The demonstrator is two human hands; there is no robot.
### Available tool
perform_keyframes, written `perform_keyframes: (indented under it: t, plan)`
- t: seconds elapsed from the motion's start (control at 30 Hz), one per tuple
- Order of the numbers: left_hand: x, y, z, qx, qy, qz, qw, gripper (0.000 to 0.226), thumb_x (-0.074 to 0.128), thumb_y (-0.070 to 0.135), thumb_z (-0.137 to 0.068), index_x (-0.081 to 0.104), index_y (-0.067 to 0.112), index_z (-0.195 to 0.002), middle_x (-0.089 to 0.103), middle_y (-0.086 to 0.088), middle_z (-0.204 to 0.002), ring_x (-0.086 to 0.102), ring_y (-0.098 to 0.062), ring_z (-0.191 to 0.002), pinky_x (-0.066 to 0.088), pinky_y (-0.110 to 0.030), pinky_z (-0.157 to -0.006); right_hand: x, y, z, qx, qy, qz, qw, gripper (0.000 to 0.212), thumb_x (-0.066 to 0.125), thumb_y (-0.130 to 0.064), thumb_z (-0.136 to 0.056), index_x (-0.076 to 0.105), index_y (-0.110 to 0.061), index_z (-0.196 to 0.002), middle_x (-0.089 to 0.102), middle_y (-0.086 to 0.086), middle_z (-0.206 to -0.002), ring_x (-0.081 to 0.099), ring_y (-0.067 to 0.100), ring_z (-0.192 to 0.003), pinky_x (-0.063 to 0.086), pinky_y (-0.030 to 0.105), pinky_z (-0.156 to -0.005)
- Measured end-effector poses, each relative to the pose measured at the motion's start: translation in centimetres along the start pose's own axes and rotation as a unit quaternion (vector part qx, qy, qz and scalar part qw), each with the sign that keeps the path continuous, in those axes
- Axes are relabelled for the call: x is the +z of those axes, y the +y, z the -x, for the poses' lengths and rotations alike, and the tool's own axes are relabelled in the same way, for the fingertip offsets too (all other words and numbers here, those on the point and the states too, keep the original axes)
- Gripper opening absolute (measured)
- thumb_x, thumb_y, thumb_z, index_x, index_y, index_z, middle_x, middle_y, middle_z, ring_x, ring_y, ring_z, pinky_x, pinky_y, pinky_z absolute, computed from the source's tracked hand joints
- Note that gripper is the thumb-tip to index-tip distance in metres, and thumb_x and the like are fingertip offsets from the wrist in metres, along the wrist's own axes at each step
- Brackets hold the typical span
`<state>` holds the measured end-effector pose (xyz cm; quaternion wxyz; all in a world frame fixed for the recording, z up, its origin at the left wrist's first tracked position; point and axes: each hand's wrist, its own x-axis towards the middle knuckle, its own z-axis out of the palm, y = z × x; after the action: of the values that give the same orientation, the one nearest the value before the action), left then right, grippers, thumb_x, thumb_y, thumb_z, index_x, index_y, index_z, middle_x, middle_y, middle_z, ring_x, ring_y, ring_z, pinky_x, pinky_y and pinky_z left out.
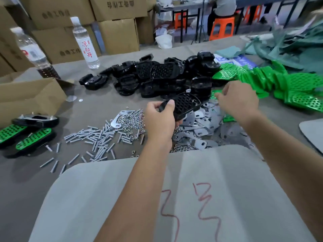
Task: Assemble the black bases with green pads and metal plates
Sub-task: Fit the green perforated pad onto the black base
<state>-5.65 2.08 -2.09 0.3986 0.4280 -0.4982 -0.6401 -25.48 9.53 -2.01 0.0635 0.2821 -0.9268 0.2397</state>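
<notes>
Step in hand: start of a new unit. Left hand grips one black base, fingers curled round its near end, grid side up, held just above the metal plates. Right hand is reaching right toward the green pads; fingers curled down over a pad at the pile's near edge, but I can't tell if it has pinched one or is only touching

Next move, my read: lift one single pad off the heap (they overlap, so two may come up together), turn it to match the base outline, seat it in the grid face. Then plate, screws and nuts

Stock: black base pile in the middle behind the hands, green pads to the right of it, plates under and between the hands, screws and nuts to the left. Finished units sit at far left, green faces showing, well apart from the loose parts

Surface: table with grey cloth cover, pale sheet with red scribble nearest the person. Open cardboard box at left, two water bottles behind it, stacked cartons against the back. Further back: orange stool with someone seated, dark-framed tables, crumpled green-grey sheeting at top right
</notes>
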Motion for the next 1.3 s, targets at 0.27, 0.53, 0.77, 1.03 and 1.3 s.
perform_keyframes:
  t: [0.27,0.53,0.77,1.03,1.3]
  plan:
    - [1.4,-0.9,1.4,-0.015,-0.063,0.011,0.998,0.006,0.061,0.011,-0.103,0.055,0.013,-0.101,0.063,-0.020,-0.119,0.075,-0.040,-0.091,0.058,-0.029,-0.050,-4.2,1.9,-1.3,0.044,-0.152,-0.042,0.987,0.042,0.079,-0.035,-0.092,0.069,0.006,-0.096,0.071,0.022,-0.092,0.067,0.033,-0.082,0.051,0.035,-0.075]
    - [-2.8,-0.2,0.9,0.012,-0.079,-0.016,0.997,0.013,0.059,0.014,-0.104,0.066,0.004,-0.108,0.072,-0.014,-0.104,0.074,-0.020,-0.072,0.061,-0.033,-0.057,-4.5,-2.9,3.8,0.060,-0.142,-0.572,0.806,0.026,0.048,-0.029,-0.111,0.054,-0.008,-0.124,0.068,0.015,-0.115,0.077,0.035,-0.083,0.063,0.034,-0.061]
    - [-6.2,-0.3,0.5,0.072,-0.059,-0.041,0.995,0.011,0.055,0.014,-0.106,0.063,0.013,-0.098,0.066,-0.007,-0.094,0.068,-0.012,-0.066,0.057,-0.032,-0.051,0.2,-5.6,9.6,0.031,-0.226,-0.671,0.706,0.016,0.050,-0.003,-0.107,0.046,-0.006,-0.122,0.073,0.024,-0.104,0.076,0.039,-0.072,0.052,0.028,-0.045]
    - [-6.7,-0.4,0.1,0.098,-0.022,-0.067,0.993,0.014,0.053,0.019,-0.105,0.062,0.016,-0.093,0.064,-0.006,-0.090,0.059,-0.021,-0.074,0.047,-0.024,-0.045,1.6,-5.0,10.5,-0.100,-0.238,-0.622,0.739,0.022,0.067,-0.011,-0.096,0.069,-0.016,-0.117,0.078,0.016,-0.099,0.067,0.024,-0.063,0.038,0.020,-0.045]
    - [-6.2,-0.9,0.5,0.126,0.002,-0.081,0.989,0.017,0.053,0.019,-0.103,0.062,0.013,-0.089,0.061,-0.006,-0.086,0.055,-0.023,-0.073,0.047,-0.028,-0.047,1.1,-4.8,11.2,-0.115,-0.247,-0.645,0.714,0.016,0.070,-0.017,-0.093,0.075,-0.020,-0.108,0.076,0.012,-0.094,0.063,0.020,-0.058,0.044,0.020,-0.046]
